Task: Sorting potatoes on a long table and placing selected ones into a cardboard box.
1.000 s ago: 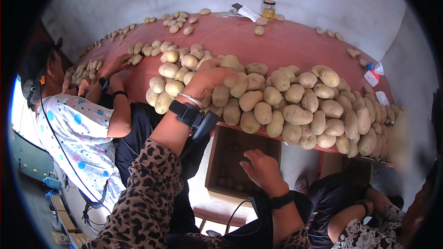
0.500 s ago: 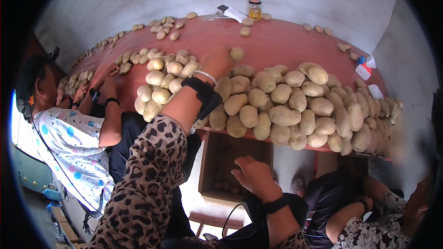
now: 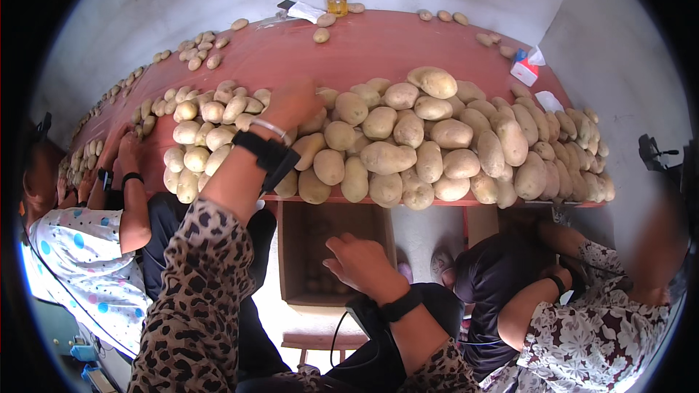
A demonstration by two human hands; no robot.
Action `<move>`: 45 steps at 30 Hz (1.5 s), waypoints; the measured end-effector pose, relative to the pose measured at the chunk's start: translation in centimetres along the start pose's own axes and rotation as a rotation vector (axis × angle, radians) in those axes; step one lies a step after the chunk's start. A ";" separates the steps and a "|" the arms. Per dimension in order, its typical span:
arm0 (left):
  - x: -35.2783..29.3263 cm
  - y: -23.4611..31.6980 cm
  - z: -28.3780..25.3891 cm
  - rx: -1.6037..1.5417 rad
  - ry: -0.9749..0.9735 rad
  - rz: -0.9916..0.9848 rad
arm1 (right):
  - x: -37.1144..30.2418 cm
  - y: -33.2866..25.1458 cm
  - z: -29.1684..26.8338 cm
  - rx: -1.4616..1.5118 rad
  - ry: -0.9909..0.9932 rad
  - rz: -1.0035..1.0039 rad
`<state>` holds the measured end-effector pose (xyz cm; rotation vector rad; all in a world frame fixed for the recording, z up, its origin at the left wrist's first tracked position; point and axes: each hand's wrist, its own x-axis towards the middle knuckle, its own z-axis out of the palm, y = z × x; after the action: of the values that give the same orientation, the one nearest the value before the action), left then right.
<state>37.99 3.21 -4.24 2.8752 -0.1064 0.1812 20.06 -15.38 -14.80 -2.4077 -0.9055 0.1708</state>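
Overlapping potatoes [image 3: 313, 123], blurred left hand [image 3: 293, 104]

My view has turned right: the bench [image 3: 255, 51] and box [image 3: 289, 255] now sit further left in it, a co-worker's floral sleeve [image 3: 575, 331] shows more fully, and a slipper [image 3: 405, 271] has appeared beside the box. My left hand [image 3: 293, 104] has dropped back to the pile [image 3: 389, 156]; its fingers [image 3: 313, 105] are blurred, and the potato formerly isolated at their tips cannot be told apart.
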 end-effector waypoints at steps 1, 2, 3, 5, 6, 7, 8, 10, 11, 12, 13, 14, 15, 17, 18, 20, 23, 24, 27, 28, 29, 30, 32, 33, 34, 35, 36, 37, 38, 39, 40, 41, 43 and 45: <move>-1.3 0.6 -0.1 -0.114 0.129 0.046 | -0.1 0.0 -0.1 0.004 0.044 -0.010; -2.7 1.1 -0.1 -0.121 0.126 0.051 | -0.1 -0.1 -0.3 0.000 0.044 -0.002; -4.6 1.2 -0.7 -0.408 0.210 0.161 | 0.2 -0.7 -0.5 -0.007 0.074 0.011; -8.4 1.5 0.0 -0.741 0.188 0.238 | 0.3 -0.4 -0.1 -0.003 0.091 0.042; -10.3 1.7 0.6 -0.788 0.098 0.213 | 0.0 0.0 0.1 -0.001 0.138 0.080; -12.4 1.7 0.5 -0.823 0.049 0.214 | 0.0 -0.3 0.0 0.008 0.190 0.104; -14.1 1.9 1.1 -0.870 -0.008 0.217 | -0.3 -0.1 -0.2 0.003 0.185 0.114; -17.1 0.7 2.8 -0.962 -0.065 0.135 | -0.3 -0.4 -0.4 0.037 0.275 0.196; -18.3 0.1 4.1 -1.058 -0.124 0.058 | -0.5 -0.4 -0.3 0.037 0.269 0.203; -19.3 -0.4 5.1 -1.064 -0.129 0.056 | -0.5 -0.3 -0.4 0.052 0.336 0.178; -20.2 -0.8 6.3 -1.104 -0.156 -0.033 | -0.6 -0.1 -0.4 0.067 0.402 0.156; -20.6 -1.4 7.5 -1.142 -0.183 -0.125 | -0.5 -0.1 -0.4 0.064 0.393 0.165; -20.8 -2.3 8.8 -1.149 -0.193 -0.139 | -0.4 -0.3 -0.4 0.083 0.374 0.180; -21.6 -4.2 12.0 -1.117 -0.315 -0.170 | 0.2 -0.4 -0.2 0.094 0.385 0.175; -22.1 -4.8 13.0 -1.084 -0.369 -0.201 | 0.3 -0.1 0.0 0.101 0.396 0.159; -21.5 -5.9 15.2 -1.024 -0.474 -0.283 | 0.5 0.6 -0.3 0.185 0.477 0.127; -21.4 -5.8 18.5 -0.952 -0.449 -0.421 | 0.1 0.9 -2.2 0.319 0.503 0.248; -21.4 -5.6 19.9 -0.965 -0.457 -0.441 | -0.3 1.5 -2.7 0.380 0.513 0.260; -22.4 -6.9 23.2 -0.887 -0.512 -0.547 | -0.6 1.8 -2.1 0.568 0.552 0.282; -22.5 -7.1 23.9 -0.874 -0.543 -0.586 | -0.7 1.8 -2.0 0.572 0.541 0.286; -22.8 -7.3 24.5 -0.860 -0.576 -0.622 | -0.8 1.6 -1.9 0.564 0.537 0.297; -22.7 -7.9 25.3 -0.861 -0.581 -0.630 | -0.9 1.5 -1.9 0.555 0.534 0.308; -22.3 -8.9 27.1 -0.638 -0.818 -0.487 | -0.9 1.2 -1.9 0.565 0.513 0.338; -21.8 -8.7 28.0 -0.533 -0.882 -0.399 | -1.0 1.2 -2.1 0.572 0.501 0.360; -21.6 -8.4 28.9 -0.491 -0.887 -0.367 | -0.9 1.0 -2.4 0.568 0.498 0.366; -21.3 -8.1 29.7 -0.447 -0.900 -0.326 | -0.9 0.8 -2.6 0.553 0.478 0.383; -20.9 -7.6 30.6 -0.420 -0.907 -0.289 | -0.8 0.7 -2.8 0.534 0.462 0.397; -20.3 -6.9 31.5 -0.419 -0.911 -0.255 | -0.9 0.9 -2.7 0.527 0.465 0.401; -19.9 -6.1 32.4 -0.418 -0.916 -0.222 | -1.0 1.1 -2.5 0.516 0.446 0.385; -19.4 -5.0 33.8 -0.422 -0.924 -0.178 | -1.1 1.6 -2.4 0.498 0.432 0.372; -18.9 -3.8 35.1 -0.436 -0.928 -0.137 | -1.1 1.4 -2.9 0.457 0.414 0.365; -18.3 -2.4 36.3 -0.450 -0.934 -0.100 | -1.2 1.4 -3.3 0.385 0.401 0.340; -17.1 0.0 39.2 -0.490 -0.944 -0.027 | -1.4 2.4 -2.9 0.253 0.430 0.213; -17.2 0.5 42.1 -0.523 -0.966 0.001 | -1.2 2.3 -2.5 0.241 0.372 0.187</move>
<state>25.74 -7.27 -46.71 2.1880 -0.2765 -1.0671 21.20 -18.76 -14.07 -2.1952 -0.4627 -0.0928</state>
